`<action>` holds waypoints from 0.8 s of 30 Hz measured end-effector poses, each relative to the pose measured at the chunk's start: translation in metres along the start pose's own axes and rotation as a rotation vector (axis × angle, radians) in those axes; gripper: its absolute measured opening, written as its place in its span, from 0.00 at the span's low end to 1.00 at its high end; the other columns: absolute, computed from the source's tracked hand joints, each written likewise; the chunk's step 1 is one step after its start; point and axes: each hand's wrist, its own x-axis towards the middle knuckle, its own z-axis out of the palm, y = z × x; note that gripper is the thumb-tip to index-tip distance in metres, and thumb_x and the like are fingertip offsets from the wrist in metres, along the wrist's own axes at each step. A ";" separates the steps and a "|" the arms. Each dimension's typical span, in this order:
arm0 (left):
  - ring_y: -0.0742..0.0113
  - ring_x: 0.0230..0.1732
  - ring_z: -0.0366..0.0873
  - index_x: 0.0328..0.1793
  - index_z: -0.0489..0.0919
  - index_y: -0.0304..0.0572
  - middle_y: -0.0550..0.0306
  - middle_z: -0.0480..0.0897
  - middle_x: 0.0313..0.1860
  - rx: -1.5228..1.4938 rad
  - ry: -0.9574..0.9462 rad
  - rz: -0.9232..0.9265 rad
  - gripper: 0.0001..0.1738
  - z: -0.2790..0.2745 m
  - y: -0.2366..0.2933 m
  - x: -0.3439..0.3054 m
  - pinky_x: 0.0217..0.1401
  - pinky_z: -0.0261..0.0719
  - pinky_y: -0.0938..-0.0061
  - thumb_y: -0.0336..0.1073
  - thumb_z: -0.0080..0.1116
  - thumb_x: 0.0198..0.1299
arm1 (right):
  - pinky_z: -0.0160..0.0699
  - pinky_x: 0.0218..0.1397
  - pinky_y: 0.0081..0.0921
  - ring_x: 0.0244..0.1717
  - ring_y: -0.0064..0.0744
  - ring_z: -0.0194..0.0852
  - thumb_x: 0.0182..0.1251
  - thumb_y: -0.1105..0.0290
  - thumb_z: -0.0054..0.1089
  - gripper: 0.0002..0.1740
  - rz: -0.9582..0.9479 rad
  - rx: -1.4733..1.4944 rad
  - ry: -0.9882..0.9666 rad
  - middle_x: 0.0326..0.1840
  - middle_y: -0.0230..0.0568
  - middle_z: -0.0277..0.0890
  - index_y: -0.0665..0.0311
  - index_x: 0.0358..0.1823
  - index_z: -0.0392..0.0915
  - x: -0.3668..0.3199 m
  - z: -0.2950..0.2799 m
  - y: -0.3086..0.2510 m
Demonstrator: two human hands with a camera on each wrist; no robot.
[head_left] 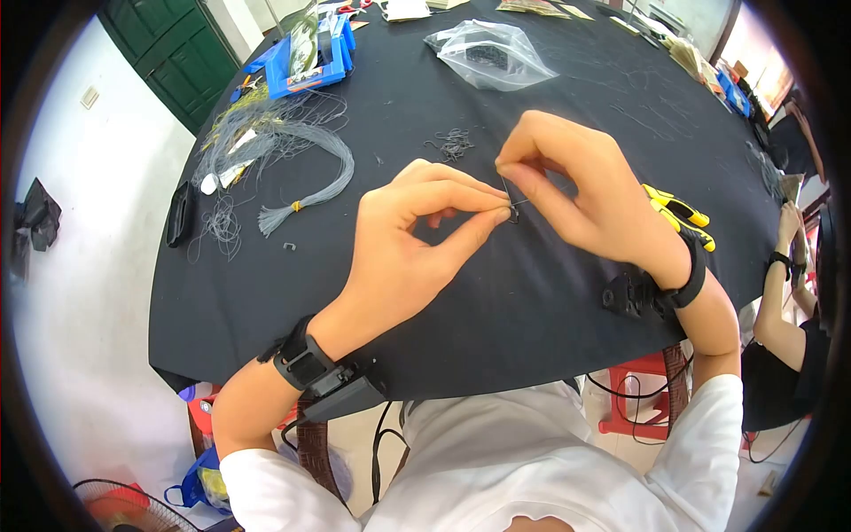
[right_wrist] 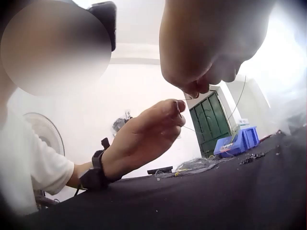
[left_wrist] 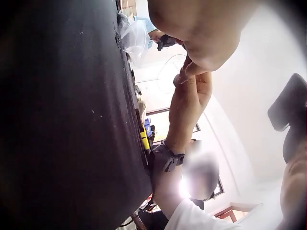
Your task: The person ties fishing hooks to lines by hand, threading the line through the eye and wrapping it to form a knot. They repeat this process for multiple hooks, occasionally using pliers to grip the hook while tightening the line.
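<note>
Over the black-covered table, my left hand pinches a small dark fish hook between thumb and forefinger. A thin fishing line runs up from it to my right hand, whose thumb and forefinger pinch the line. In the right wrist view, the line also loops out past the fingers, and the left hand faces the right one fingertip to fingertip. The left wrist view shows the right hand partly behind the left; the hook is hidden there.
A pile of small dark hooks lies beyond my hands. To the left are a tied hank of line, loose tangles and a blue bin. A clear plastic bag lies farther back. Yellow-handled pliers rest beside my right wrist.
</note>
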 end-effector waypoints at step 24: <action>0.79 0.33 0.73 0.37 0.85 0.41 0.62 0.84 0.34 -0.114 0.215 -0.122 0.07 -0.005 -0.018 0.005 0.33 0.65 0.83 0.25 0.65 0.50 | 0.55 0.25 0.16 0.24 0.10 0.55 0.64 0.76 0.53 0.04 0.632 0.656 -0.196 0.23 0.26 0.62 0.65 0.31 0.69 -0.010 0.010 -0.015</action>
